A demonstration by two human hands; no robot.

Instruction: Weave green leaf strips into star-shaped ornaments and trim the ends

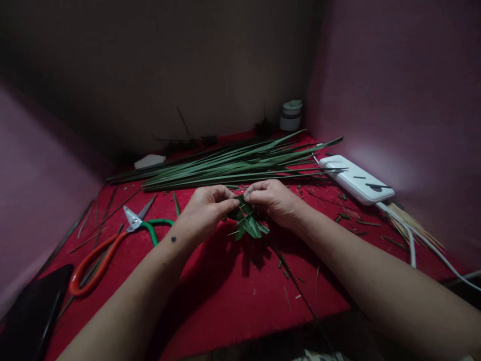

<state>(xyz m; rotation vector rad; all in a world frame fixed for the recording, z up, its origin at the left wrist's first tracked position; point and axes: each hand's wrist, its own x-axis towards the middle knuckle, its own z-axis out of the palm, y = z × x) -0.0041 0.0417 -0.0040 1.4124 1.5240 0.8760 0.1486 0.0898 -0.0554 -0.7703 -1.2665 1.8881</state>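
A small woven green leaf piece (pixel 248 224) with thin pins sticking out hangs between my two hands, above the red cloth (pixel 214 321). My left hand (pixel 210 205) pinches its upper left edge between thumb and fingers. On its upper right edge, my right hand (pixel 272 200) is closed in a pinch. A long thin dark stem runs from near the piece down toward the front edge. Behind my hands lies a pile of long green leaf strips (pixel 225 165).
Open scissors (pixel 93 268) with orange and green handles lie at left, near a black phone (pixel 33 311). At right are a white power strip (pixel 356 179) with cables and a bundle of thin sticks (pixel 417 225). A white jar (pixel 291 116) stands at the back.
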